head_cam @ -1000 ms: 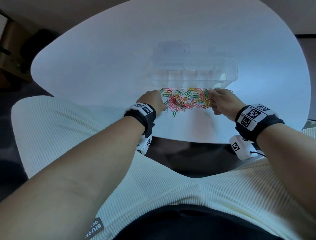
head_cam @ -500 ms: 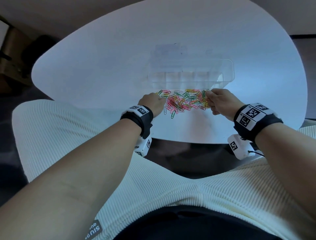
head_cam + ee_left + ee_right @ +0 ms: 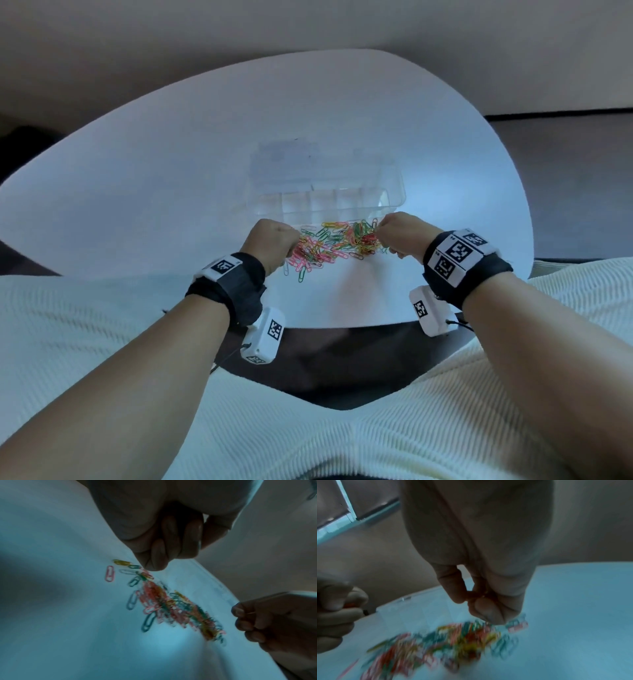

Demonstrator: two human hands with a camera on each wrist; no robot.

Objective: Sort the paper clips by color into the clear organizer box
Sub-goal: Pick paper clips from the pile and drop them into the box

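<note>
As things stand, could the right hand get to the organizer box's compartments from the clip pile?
Probably yes. The right hand sits at the right end of the paper clip pile, and the clear organizer box lies just beyond it, lid open, with nothing between. The fingers look curled on a clip or so.

Rounded white table (image 3: 171, 178) against plain beige wall (image 3: 308, 27), dark floor (image 3: 565, 164)
</note>
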